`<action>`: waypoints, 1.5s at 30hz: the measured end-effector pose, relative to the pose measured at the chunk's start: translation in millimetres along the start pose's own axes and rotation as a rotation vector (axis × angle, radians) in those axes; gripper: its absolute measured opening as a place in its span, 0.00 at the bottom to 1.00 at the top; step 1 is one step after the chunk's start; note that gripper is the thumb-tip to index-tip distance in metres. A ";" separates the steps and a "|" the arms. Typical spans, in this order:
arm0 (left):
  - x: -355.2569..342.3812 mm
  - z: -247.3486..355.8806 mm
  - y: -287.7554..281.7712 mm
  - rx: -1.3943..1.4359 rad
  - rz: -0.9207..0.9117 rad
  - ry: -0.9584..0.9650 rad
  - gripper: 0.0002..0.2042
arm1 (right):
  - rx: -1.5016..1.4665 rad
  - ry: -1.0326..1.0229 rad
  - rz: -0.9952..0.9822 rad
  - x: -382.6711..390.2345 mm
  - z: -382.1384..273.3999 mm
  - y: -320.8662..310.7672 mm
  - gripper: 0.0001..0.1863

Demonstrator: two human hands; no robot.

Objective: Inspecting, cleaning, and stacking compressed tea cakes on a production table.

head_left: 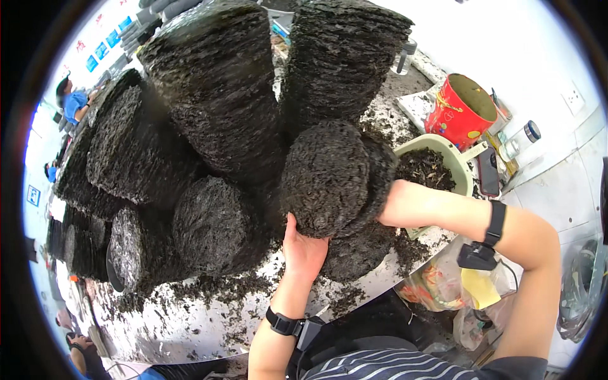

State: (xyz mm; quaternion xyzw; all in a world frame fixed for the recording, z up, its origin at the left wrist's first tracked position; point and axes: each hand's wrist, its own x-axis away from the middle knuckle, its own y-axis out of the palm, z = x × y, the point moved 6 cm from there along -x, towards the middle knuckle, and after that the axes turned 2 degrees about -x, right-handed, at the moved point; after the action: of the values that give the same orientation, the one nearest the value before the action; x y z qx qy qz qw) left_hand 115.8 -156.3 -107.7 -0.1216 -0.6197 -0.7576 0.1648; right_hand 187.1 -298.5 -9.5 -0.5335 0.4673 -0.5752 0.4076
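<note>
A round, dark cake of what looks like dried seaweed [326,174] stands tilted up at the middle of the table. My left hand [304,253] grips its lower edge, the thumb on the front face and the fingers underneath. Pressed close behind it is a second round cake [380,171]. My right hand [394,206] reaches in behind the cakes from the right, and its fingers are hidden. Another dark cake [358,256] lies below them on the table. Tall stacks of the same cakes, one at the back left [215,95] and one at the back right [347,63], rise beyond my hands.
Shorter stacks [218,218] crowd the left of the white table [190,323], which is strewn with dark crumbs. A pale green basket [467,174] of scraps, a red bucket [440,120], a phone [488,171] and a jar [525,136] stand right. Plastic bags [437,285] sit below the edge.
</note>
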 end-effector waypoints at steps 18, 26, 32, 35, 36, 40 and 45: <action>2.2 -0.2 0.0 0.110 -0.051 -0.031 0.20 | -0.327 0.407 0.504 33.4 -14.1 9.9 0.05; 8.4 7.2 3.9 0.005 -0.017 -0.019 0.22 | -0.758 0.706 0.498 62.7 37.1 23.4 0.07; 44.5 33.5 8.3 -1.071 0.092 0.373 0.27 | -1.153 0.971 1.007 130.4 28.9 50.0 0.19; 43.4 28.8 -14.1 -1.320 0.044 0.487 0.28 | -0.808 0.823 1.054 96.5 -37.1 25.2 0.23; 51.7 27.8 -5.9 -1.175 0.038 0.482 0.31 | -0.656 0.708 0.981 78.9 -62.9 19.1 0.25; 76.2 34.0 10.7 -1.191 0.027 0.810 0.41 | -0.318 0.379 0.494 12.5 -113.1 19.6 0.34; 138.7 87.1 43.4 -1.795 -0.001 1.204 0.35 | -0.234 0.432 0.630 2.6 -81.4 5.0 0.33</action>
State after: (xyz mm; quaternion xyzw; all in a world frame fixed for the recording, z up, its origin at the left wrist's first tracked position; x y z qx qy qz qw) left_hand 4.3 -92.4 2.8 0.1948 0.3444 -0.8705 0.2928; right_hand 105.8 -293.9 -13.3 -0.2735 0.7456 -0.4637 0.3927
